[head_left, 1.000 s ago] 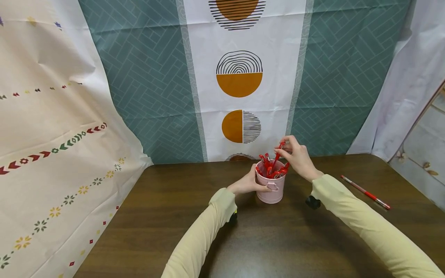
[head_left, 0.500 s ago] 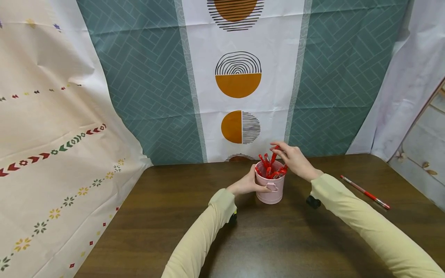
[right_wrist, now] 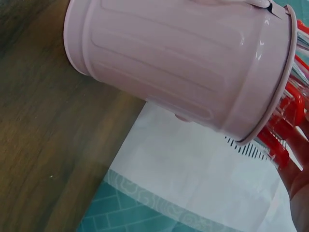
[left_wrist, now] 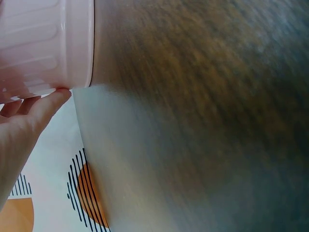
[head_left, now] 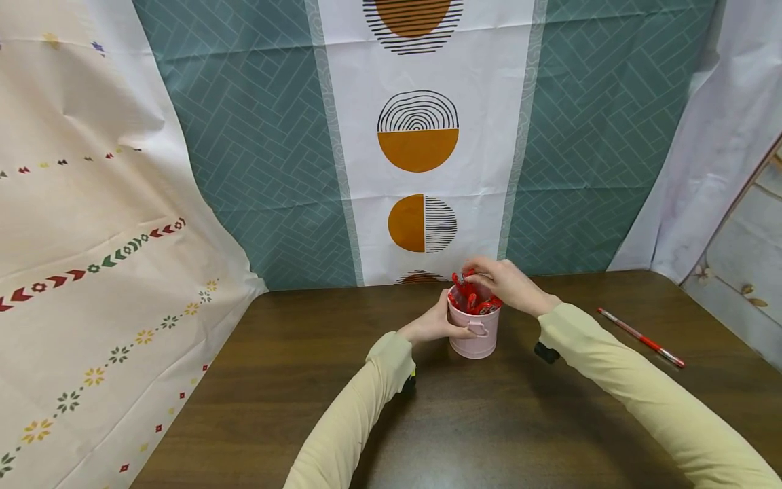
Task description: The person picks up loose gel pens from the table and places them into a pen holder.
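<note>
A pink bucket (head_left: 473,339) stands upright on the brown table, with several red pens (head_left: 473,302) leaning inside it. My left hand (head_left: 434,322) holds its left side, the thumb across the front near the small handle (head_left: 479,329). In the left wrist view, that hand (left_wrist: 34,118) lies against the bucket wall (left_wrist: 38,48). Over the rim, my right hand (head_left: 507,285) has its fingers bent around the top of a red pen (head_left: 469,273). The right wrist view shows red pen caps (right_wrist: 292,104) beside the right fingers; the fingertips are mostly out of frame.
One red pen (head_left: 641,337) with a clear barrel lies on the table (head_left: 275,421) to the right of my right forearm. A patterned cloth (head_left: 421,238) hangs right behind the table's back edge. Another cloth (head_left: 91,305) hangs along the left side.
My right hand has moved left and down, from holding a red pen high above the bucket to the pen tops at the rim. The left hand and bucket have stayed put.
</note>
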A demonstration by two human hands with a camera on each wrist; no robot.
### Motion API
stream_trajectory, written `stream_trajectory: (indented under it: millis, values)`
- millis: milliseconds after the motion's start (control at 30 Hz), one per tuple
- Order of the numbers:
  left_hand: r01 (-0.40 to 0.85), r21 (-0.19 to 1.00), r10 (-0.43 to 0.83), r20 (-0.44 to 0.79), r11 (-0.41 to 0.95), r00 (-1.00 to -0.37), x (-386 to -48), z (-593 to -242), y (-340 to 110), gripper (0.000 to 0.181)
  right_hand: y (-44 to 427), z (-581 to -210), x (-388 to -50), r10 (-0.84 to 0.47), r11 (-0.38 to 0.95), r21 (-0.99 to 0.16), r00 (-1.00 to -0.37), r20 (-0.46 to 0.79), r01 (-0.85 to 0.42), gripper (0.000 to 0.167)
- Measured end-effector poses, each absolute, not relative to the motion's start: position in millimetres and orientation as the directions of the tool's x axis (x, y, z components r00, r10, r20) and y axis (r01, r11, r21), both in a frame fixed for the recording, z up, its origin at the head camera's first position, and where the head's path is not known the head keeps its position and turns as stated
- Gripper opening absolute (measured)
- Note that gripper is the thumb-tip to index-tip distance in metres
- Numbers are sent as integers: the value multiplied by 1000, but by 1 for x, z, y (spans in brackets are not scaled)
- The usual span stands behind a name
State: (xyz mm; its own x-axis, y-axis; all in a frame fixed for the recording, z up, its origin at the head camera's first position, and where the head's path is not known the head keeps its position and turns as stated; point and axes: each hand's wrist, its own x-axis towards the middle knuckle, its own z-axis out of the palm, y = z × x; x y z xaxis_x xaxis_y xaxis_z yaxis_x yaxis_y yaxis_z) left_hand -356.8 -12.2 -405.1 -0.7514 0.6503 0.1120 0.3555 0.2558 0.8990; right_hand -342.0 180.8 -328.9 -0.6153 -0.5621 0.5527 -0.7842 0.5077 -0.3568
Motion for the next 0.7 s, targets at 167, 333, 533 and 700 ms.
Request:
stream_trajectory:
  millis: [167,333,533,700]
  values:
    - [368,894,658,118,256,-744,-357,-405,-12,84,178,-329,-346,-631,472,-247,-520,576,-846,30]
    - [398,883,657,148,250,-740,-358,-405,-12,88,173,-328,-349,-682,443,-126,-425,596,-888,28]
    - [403,884,657,158,239,-737,-358,-406,-12,86,165,-328,-352,-680,406,-216,-451,578,-888,22]
    - [405,889,663,171,216,-729,-360,-407,-12,89,162,-328,-355,-668,420,-303,-518,535,-855,20]
